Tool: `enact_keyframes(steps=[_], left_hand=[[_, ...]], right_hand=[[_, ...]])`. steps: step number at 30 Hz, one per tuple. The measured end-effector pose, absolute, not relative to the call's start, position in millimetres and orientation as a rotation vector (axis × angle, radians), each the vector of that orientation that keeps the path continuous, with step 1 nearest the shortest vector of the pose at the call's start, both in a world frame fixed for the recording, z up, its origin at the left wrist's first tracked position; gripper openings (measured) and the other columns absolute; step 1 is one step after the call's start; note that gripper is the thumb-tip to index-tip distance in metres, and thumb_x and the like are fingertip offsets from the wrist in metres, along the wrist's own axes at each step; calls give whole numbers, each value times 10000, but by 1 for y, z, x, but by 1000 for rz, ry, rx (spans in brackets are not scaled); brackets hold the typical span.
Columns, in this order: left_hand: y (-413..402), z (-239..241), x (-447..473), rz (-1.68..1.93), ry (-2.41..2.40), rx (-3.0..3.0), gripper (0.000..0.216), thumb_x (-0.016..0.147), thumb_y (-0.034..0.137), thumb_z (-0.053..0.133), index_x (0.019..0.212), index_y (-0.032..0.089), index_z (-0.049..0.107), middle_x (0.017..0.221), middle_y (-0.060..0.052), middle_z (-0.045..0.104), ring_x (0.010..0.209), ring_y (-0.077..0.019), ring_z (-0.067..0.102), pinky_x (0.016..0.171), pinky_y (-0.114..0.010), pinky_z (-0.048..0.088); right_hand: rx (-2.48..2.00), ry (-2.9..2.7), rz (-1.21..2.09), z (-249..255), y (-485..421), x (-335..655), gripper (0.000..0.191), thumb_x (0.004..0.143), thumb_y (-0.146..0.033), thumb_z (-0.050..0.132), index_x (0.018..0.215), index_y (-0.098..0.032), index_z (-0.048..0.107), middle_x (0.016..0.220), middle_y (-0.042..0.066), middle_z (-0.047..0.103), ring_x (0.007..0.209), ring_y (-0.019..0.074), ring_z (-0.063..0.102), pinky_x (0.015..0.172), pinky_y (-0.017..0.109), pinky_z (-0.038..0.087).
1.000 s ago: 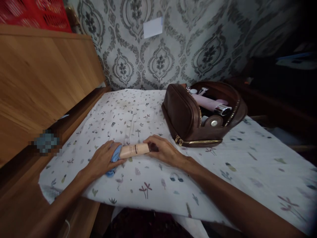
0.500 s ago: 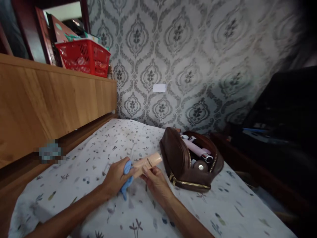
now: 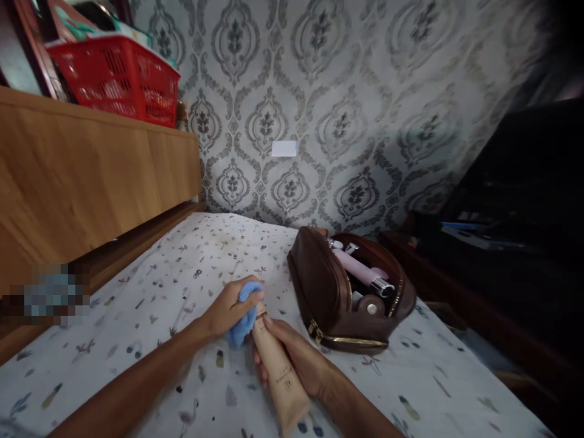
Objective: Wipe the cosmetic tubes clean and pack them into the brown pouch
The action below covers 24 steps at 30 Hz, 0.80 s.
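Observation:
A beige cosmetic tube (image 3: 278, 374) is wrapped in my right hand (image 3: 294, 350), its flat crimped end pointing down toward me. My left hand (image 3: 232, 307) is closed on a blue cloth (image 3: 243, 328), which presses around the cap end of the tube. The cap is mostly covered by the cloth and fingers. Right of my hands stands a brown cosmetic bag (image 3: 319, 286), unzipped, with a pink tube-shaped item with a silver end (image 3: 362, 271) and other small items inside.
Under everything lies a white patterned sheet (image 3: 219, 249). A wooden cabinet (image 3: 100, 164) runs along the left, topped by a red basket (image 3: 123, 79). Patterned wallpaper (image 3: 337, 121) rises behind, with a white label (image 3: 283, 148). A dark object (image 3: 515, 182) fills the right side.
The tube has swung from pointing up and right to having its crimped end toward me. The blue cloth has moved onto its cap end. The view has shifted slightly.

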<state>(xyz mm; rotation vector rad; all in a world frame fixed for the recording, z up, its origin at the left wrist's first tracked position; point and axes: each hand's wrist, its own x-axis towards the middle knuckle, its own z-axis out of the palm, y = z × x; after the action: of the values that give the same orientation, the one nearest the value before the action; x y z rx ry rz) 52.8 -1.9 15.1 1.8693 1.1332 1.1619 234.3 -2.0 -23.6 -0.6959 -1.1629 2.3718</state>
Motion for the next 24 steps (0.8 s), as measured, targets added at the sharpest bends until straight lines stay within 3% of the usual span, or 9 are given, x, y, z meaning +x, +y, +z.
enact_keyframes(steps=[3, 7, 13, 18, 21, 24], left_hand=[[-1, 7, 50, 1104, 1189, 1905, 441, 939, 563, 447, 736, 176, 509, 651, 35, 465, 625, -117, 463, 636, -239, 399], [-6, 2, 44, 1086, 1142, 1739, 490, 923, 607, 436, 682, 181, 463, 628, 38, 429, 600, -108, 434, 605, -237, 385], [-9, 4, 48, 1061, 1079, 1283, 585, 746, 724, 594, 588, 179, 453, 496, 61, 360, 460, -74, 342, 463, -216, 300], [-8, -4, 57, 1115, 1078, 1052, 624, 719, 792, 565, 676, 170, 542, 488, 45, 440, 425, -91, 402, 422, -219, 331], [-8, -12, 60, 1149, 1125, 1036, 711, 752, 862, 424, 737, 169, 580, 590, -11, 563, 553, -152, 547, 526, -268, 466], [-14, -16, 65, 1172, 1218, 1234, 663, 828, 797, 413, 886, 177, 641, 871, -71, 680, 947, -228, 637, 878, -326, 521]], right_hand=[[-718, -1233, 2381, -26, -3, 235, 545, 749, -676, 698, 922, -178, 560, 619, -5, 650, 454, 112, 585, 457, 230, 507], [-716, -1364, 2411, -25, -6, 236, 527, 752, -633, 729, 971, -196, 533, 648, -22, 650, 453, 107, 588, 443, 216, 494], [-628, -1460, 2470, -24, -6, 241, 533, 783, -613, 708, 1034, -176, 534, 668, -26, 641, 473, 102, 609, 455, 198, 480], [-656, -1391, 2413, -24, -8, 236, 558, 781, -653, 682, 1033, -179, 529, 654, -20, 649, 451, 108, 599, 448, 207, 465], [-753, -1280, 2308, -26, -11, 231, 557, 766, -696, 666, 959, -191, 533, 634, -16, 649, 450, 123, 594, 452, 229, 464], [-851, -1157, 2110, -28, -12, 227, 522, 769, -681, 677, 929, -194, 578, 648, -15, 658, 517, 145, 617, 534, 266, 496]])
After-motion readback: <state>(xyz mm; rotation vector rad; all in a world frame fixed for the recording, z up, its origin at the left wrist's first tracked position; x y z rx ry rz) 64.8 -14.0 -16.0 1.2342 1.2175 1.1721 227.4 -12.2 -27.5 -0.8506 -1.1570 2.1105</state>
